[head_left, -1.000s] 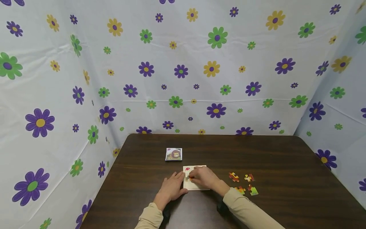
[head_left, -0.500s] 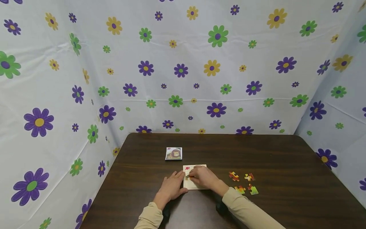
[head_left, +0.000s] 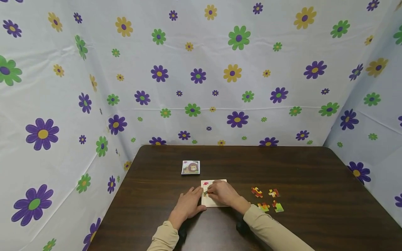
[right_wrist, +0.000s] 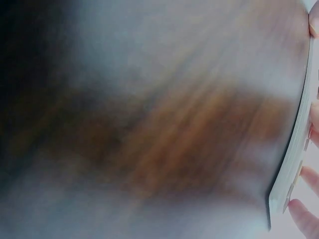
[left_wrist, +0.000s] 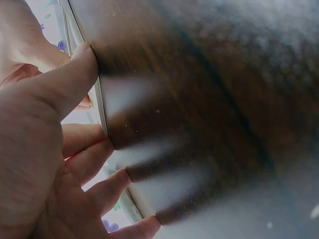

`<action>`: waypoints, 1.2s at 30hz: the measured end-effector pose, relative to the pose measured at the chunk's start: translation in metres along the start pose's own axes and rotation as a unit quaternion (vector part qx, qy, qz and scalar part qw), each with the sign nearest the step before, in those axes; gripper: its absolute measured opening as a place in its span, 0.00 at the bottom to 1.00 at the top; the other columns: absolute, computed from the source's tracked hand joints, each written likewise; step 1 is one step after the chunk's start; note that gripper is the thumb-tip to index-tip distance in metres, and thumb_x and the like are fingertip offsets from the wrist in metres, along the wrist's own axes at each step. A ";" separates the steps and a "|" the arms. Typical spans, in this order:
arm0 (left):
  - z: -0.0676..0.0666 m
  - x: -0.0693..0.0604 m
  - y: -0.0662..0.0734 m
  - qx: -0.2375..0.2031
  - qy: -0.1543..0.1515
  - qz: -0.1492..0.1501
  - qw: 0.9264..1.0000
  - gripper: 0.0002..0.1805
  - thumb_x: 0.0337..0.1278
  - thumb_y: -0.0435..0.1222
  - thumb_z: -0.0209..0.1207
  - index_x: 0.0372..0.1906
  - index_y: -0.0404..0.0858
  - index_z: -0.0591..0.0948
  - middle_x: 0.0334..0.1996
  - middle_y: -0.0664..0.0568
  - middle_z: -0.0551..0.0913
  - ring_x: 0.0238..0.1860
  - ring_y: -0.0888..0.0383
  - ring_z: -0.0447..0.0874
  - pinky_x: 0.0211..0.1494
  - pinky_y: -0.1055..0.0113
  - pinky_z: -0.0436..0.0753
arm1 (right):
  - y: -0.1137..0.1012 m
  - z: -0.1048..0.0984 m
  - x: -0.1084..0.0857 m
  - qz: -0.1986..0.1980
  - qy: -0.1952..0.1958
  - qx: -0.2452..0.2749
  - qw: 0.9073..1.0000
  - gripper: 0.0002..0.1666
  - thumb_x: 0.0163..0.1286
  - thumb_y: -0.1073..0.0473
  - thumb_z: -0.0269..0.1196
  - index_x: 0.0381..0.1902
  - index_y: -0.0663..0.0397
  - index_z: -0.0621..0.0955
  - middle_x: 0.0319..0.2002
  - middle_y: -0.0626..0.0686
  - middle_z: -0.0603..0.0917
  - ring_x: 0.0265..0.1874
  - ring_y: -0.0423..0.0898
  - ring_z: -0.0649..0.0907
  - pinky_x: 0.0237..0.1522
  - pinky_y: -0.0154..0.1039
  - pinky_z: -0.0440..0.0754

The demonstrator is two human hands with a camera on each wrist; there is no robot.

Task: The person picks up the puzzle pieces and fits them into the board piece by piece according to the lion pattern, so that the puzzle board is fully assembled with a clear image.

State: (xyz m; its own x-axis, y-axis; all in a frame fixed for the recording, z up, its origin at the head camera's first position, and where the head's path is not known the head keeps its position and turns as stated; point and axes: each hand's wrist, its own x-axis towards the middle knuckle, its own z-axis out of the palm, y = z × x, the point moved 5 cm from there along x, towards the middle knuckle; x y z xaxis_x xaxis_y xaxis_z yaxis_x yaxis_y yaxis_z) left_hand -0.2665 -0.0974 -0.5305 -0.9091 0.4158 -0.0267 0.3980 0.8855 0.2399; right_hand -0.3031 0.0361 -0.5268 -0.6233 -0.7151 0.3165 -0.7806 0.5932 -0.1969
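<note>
A cream puzzle board [head_left: 216, 203] lies flat on the table, with some coloured pieces in its left part. My left hand [head_left: 187, 205] rests on the table, fingers extended; fingertips and thumb touch the board's left edge. In the left wrist view, the fingers [left_wrist: 107, 191] are spread along that edge. Over the board, my right hand [head_left: 223, 194] has bent fingers pinching a small puzzle piece, mostly hidden beneath them. The right wrist view shows only fingertips [right_wrist: 305, 216] at the board's top face, above thin pieces.
Several loose jigsaw pieces [head_left: 263, 207] in red, yellow and green lie right of the board, near the right forearm. A small lion picture card [head_left: 190, 168] lies behind and left of the board. A flower-print curtain [head_left: 213, 83] encloses the dark wooden table [head_left: 150, 195].
The right fingers have shifted slightly on the board; the orange patch seen beneath them earlier is now hidden. My left hand stays in place. The head view has tilted a little.
</note>
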 end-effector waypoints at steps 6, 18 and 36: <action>0.001 0.000 0.000 0.000 0.000 0.000 1.000 0.38 0.53 0.52 0.65 0.65 0.37 0.72 0.64 0.46 0.72 0.64 0.40 0.69 0.53 0.36 0.71 | -0.001 -0.003 -0.002 -0.023 0.036 0.013 0.999 0.05 0.58 0.62 0.69 0.33 0.55 0.88 0.34 0.48 0.88 0.40 0.48 0.84 0.45 0.41 0.80; 0.001 0.000 0.000 -0.002 0.000 0.003 1.000 0.37 0.53 0.52 0.65 0.65 0.37 0.71 0.65 0.46 0.72 0.64 0.40 0.69 0.53 0.36 0.71 | -0.002 0.001 0.000 0.024 -0.001 -0.014 1.000 0.05 0.58 0.60 0.70 0.33 0.52 0.89 0.35 0.46 0.88 0.41 0.47 0.84 0.46 0.42 0.81; 0.001 -0.001 0.000 0.002 -0.001 0.006 1.000 0.37 0.54 0.52 0.64 0.65 0.37 0.72 0.65 0.46 0.72 0.64 0.40 0.69 0.53 0.37 0.72 | -0.007 0.000 -0.002 0.026 0.003 -0.029 0.999 0.05 0.59 0.59 0.69 0.33 0.52 0.89 0.36 0.46 0.88 0.37 0.46 0.84 0.39 0.39 0.82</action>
State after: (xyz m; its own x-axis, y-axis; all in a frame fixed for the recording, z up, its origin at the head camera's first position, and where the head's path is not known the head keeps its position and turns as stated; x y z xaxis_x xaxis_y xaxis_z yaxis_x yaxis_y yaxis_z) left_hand -0.2659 -0.0976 -0.5310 -0.9038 0.4273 -0.0258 0.4098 0.8810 0.2365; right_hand -0.2960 0.0336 -0.5263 -0.6625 -0.6805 0.3131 -0.7431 0.6500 -0.1594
